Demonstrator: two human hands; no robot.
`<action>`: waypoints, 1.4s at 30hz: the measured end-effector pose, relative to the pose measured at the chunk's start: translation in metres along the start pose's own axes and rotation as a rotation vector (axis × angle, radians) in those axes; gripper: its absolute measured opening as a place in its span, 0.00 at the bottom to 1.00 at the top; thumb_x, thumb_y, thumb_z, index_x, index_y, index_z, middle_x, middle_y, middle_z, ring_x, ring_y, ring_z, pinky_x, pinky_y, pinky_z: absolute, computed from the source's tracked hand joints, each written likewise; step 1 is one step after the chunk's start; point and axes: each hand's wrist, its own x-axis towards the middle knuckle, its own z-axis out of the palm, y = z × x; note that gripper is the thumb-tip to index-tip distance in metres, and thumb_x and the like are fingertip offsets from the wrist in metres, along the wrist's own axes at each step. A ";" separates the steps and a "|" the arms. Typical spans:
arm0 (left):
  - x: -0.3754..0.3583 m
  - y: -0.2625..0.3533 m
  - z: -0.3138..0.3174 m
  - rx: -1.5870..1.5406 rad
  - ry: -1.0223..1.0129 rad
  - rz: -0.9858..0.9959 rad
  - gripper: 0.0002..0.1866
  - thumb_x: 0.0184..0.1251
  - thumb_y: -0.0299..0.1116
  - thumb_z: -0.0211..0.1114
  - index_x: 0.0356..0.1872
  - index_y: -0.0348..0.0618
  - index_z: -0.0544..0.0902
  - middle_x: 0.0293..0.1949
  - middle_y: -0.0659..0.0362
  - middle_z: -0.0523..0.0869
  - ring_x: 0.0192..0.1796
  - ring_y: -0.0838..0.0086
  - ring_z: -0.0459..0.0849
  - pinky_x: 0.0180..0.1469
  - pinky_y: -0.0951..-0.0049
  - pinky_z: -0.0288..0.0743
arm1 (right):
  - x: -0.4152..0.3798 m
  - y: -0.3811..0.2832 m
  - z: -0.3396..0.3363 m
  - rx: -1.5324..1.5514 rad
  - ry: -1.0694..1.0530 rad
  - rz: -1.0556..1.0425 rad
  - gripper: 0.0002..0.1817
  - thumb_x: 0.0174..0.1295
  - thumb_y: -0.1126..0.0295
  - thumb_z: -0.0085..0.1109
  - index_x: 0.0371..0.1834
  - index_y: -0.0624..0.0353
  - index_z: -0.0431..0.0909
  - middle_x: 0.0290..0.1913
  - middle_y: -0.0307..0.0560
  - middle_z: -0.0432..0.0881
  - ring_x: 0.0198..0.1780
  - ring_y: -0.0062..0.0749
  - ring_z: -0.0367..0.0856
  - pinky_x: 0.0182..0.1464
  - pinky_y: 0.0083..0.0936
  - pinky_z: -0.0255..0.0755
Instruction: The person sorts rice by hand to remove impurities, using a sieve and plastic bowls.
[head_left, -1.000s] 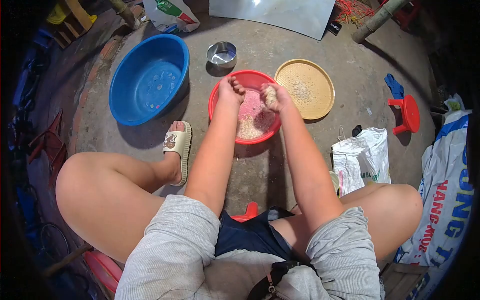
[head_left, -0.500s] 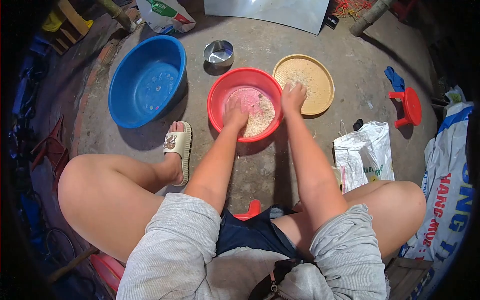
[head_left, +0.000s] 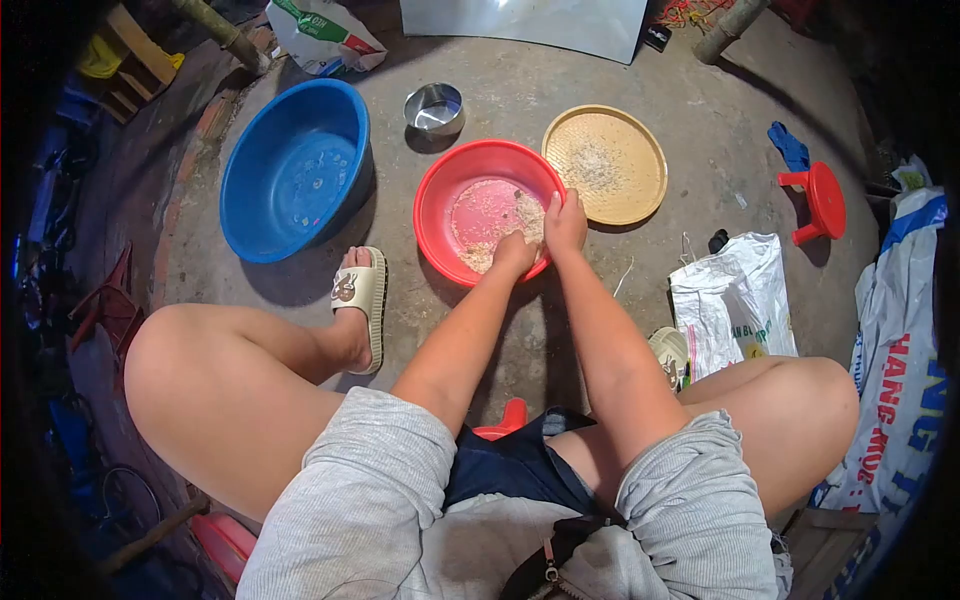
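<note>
A red plastic basin [head_left: 430, 215] stands on the floor ahead of me. Pale rice-like grains [head_left: 478, 258] with a few dark bits lie in it, heaped towards the near and right sides. My left hand [head_left: 515, 256] is inside, its fingers curled into the grains near the right wall; the fingertips are hidden. At the basin's right rim, my right hand [head_left: 566, 225] is closed on the edge. A round yellow woven-pattern tray [head_left: 640, 165] lies just beyond that hand, with a scatter of grains and dark specks on it.
A large blue basin [head_left: 240, 190] stands at the left, and a small metal bowl [head_left: 434, 110] behind the red one. To the right are a white sack [head_left: 735, 300], a red stool [head_left: 825, 207] and a blue cloth [head_left: 788, 147]. A reflective sheet [head_left: 520, 22] lies at the back.
My right hand has left the tray and come to the basin's rim. The left hand has moved right and nearer, its fingers now curled, and the grains have shifted right, baring more of the bottom.
</note>
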 end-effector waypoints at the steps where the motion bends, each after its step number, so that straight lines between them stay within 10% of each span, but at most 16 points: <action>1: 0.007 -0.005 0.004 -0.001 -0.001 0.003 0.19 0.57 0.43 0.60 0.38 0.34 0.76 0.34 0.42 0.80 0.39 0.58 0.82 0.42 0.57 0.74 | 0.000 -0.002 -0.002 0.000 -0.012 0.010 0.15 0.63 0.61 0.45 0.39 0.63 0.69 0.37 0.63 0.77 0.40 0.59 0.75 0.42 0.47 0.68; 8: 0.006 0.011 -0.056 -1.031 -0.150 -0.426 0.13 0.61 0.39 0.54 0.20 0.45 0.71 0.15 0.62 0.70 0.12 0.76 0.65 0.12 0.76 0.55 | 0.003 -0.026 -0.012 -0.083 0.336 -0.255 0.13 0.62 0.63 0.46 0.38 0.64 0.70 0.42 0.62 0.74 0.43 0.57 0.74 0.43 0.46 0.67; 11: 0.019 0.011 -0.078 -1.312 -0.212 -0.258 0.12 0.61 0.37 0.54 0.19 0.46 0.70 0.14 0.62 0.69 0.11 0.78 0.63 0.11 0.78 0.53 | 0.009 -0.040 -0.011 -0.032 0.230 -0.475 0.12 0.62 0.63 0.47 0.36 0.62 0.72 0.38 0.57 0.76 0.39 0.55 0.76 0.42 0.47 0.67; 14: 0.017 0.033 -0.110 -1.410 -0.172 -0.123 0.12 0.62 0.39 0.54 0.21 0.46 0.72 0.14 0.62 0.70 0.13 0.77 0.68 0.12 0.80 0.57 | 0.026 -0.006 0.053 0.300 -0.313 0.098 0.15 0.65 0.56 0.43 0.40 0.53 0.76 0.37 0.39 0.81 0.36 0.38 0.79 0.36 0.35 0.72; 18: 0.026 0.043 -0.133 -1.553 -0.159 0.091 0.13 0.61 0.39 0.52 0.20 0.45 0.72 0.15 0.61 0.71 0.14 0.74 0.69 0.14 0.77 0.60 | -0.003 -0.089 -0.008 0.983 -0.989 0.748 0.16 0.65 0.56 0.42 0.38 0.52 0.77 0.39 0.43 0.81 0.41 0.35 0.80 0.45 0.37 0.76; 21: 0.023 0.055 -0.154 -1.566 -0.232 0.187 0.14 0.58 0.41 0.52 0.19 0.43 0.73 0.15 0.60 0.72 0.17 0.72 0.70 0.19 0.74 0.63 | 0.001 -0.073 0.027 1.411 -1.048 0.898 0.15 0.63 0.59 0.40 0.38 0.54 0.76 0.38 0.44 0.82 0.36 0.37 0.82 0.41 0.38 0.78; 35: 0.004 0.094 -0.203 -1.539 -0.332 0.517 0.15 0.60 0.39 0.51 0.17 0.44 0.72 0.13 0.60 0.68 0.19 0.72 0.65 0.22 0.75 0.58 | 0.009 -0.083 0.009 1.534 -0.959 0.955 0.12 0.62 0.68 0.43 0.29 0.61 0.75 0.29 0.46 0.80 0.32 0.33 0.81 0.39 0.32 0.80; 42: 0.032 0.051 -0.179 -1.994 -0.128 -0.146 0.20 0.62 0.38 0.51 0.10 0.53 0.59 0.07 0.69 0.54 0.09 0.82 0.50 0.12 0.80 0.41 | 0.040 -0.050 0.012 1.776 -0.912 1.097 0.15 0.62 0.68 0.40 0.39 0.71 0.73 0.33 0.58 0.78 0.34 0.42 0.80 0.37 0.34 0.80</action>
